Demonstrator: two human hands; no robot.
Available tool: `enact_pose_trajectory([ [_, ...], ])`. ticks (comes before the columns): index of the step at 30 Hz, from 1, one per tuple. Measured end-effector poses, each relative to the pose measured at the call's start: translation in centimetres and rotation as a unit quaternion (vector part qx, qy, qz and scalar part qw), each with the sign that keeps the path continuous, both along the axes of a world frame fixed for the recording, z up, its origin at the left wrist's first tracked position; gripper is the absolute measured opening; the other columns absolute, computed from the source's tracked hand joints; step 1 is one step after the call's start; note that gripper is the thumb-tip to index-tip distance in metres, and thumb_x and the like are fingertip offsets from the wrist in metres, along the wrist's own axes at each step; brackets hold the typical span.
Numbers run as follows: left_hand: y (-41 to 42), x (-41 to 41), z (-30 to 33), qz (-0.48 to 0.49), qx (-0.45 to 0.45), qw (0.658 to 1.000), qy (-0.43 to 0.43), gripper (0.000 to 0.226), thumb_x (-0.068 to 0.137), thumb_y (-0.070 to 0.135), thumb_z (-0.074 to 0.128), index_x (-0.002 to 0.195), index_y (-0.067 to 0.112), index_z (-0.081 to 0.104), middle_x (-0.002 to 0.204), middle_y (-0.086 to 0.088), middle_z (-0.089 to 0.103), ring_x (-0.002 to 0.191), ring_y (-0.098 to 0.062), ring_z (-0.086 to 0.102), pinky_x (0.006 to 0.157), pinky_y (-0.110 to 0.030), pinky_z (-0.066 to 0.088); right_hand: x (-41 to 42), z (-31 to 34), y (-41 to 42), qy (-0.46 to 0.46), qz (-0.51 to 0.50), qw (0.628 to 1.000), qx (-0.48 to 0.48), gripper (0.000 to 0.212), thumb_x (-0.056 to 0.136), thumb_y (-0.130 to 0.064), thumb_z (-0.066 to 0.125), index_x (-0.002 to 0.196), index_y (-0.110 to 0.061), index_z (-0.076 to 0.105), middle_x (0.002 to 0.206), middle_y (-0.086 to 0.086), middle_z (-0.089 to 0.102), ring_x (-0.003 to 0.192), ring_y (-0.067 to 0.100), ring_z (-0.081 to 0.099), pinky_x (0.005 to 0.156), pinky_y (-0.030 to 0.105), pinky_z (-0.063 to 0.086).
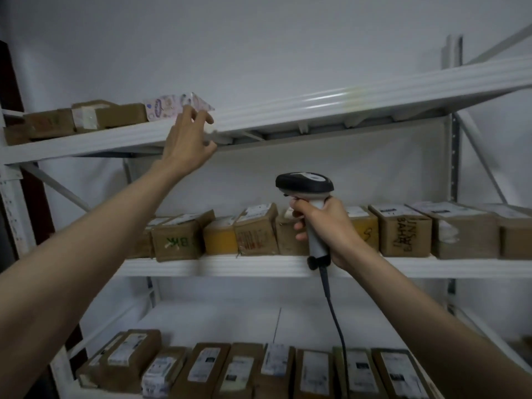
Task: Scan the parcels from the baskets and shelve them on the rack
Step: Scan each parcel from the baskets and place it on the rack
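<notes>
A small patterned white and pink parcel lies on the top shelf of the white rack, next to some brown parcels. My left hand reaches up to the shelf's front edge, its fingertips touching the patterned parcel's right end, fingers loosely spread. My right hand grips the grey handle of a barcode scanner with a black head, held upright in front of the middle shelf. Its cable hangs down.
The middle shelf carries a row of brown and yellow cardboard parcels. The bottom shelf holds several labelled parcels standing side by side. The right part of the top shelf is bare. A dark upright stands at far left.
</notes>
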State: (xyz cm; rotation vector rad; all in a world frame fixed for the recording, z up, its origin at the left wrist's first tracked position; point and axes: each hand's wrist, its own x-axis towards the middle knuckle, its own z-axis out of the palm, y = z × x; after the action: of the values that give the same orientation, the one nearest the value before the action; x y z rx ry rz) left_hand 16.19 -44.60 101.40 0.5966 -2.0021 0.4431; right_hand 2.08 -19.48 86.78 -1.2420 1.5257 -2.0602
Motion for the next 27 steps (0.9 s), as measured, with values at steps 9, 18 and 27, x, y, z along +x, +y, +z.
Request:
enact_pose_trajectory([
  [9, 9.6, -3.4, -12.5, -0.147, 0.078, 0.980, -0.106, 0.020, 0.090, 0.025, 0.066, 0.107, 0.021, 0.058, 0.097, 0.001, 0.057, 0.080, -0.018, 0.053, 0.070, -0.037, 0.048, -2.0, -5.6, 6.7, -0.066, -0.038, 0.996, 0.049, 0.013, 0.094, -0.016, 0.067, 0.101, -0.006, 0.069, 0.085, 0.008, 0.068, 0.061, 0.012, 0.063, 0.049, 0.024, 0.051],
  [18, 17.9, -8.9, -23.9, -0.252, 0.203, 0.921, -0.216, 0.009, 0.086, 0.023, 0.063, 0.090, 0.032, 0.063, 0.082, 0.013, 0.063, 0.071, -0.005, 0.059, 0.065, -0.034, 0.050, -5.0, -12.8, 17.6, -0.126, -0.094, 0.981, 0.114, 0.008, 0.095, -0.016, 0.066, 0.101, -0.011, 0.068, 0.081, 0.007, 0.067, 0.058, 0.013, 0.059, 0.050, 0.027, 0.048],
  [27, 30.1, -18.2, -31.4, -0.354, 0.252, 0.833, -0.342, 0.010, 0.090, 0.021, 0.062, 0.091, 0.031, 0.066, 0.074, 0.013, 0.061, 0.069, -0.003, 0.058, 0.060, -0.028, 0.045, -7.4, -19.3, 30.1, -0.219, -0.189, 0.944, 0.156, 0.007, 0.095, -0.016, 0.068, 0.098, -0.011, 0.071, 0.073, 0.007, 0.066, 0.053, 0.015, 0.057, 0.048, 0.027, 0.047],
])
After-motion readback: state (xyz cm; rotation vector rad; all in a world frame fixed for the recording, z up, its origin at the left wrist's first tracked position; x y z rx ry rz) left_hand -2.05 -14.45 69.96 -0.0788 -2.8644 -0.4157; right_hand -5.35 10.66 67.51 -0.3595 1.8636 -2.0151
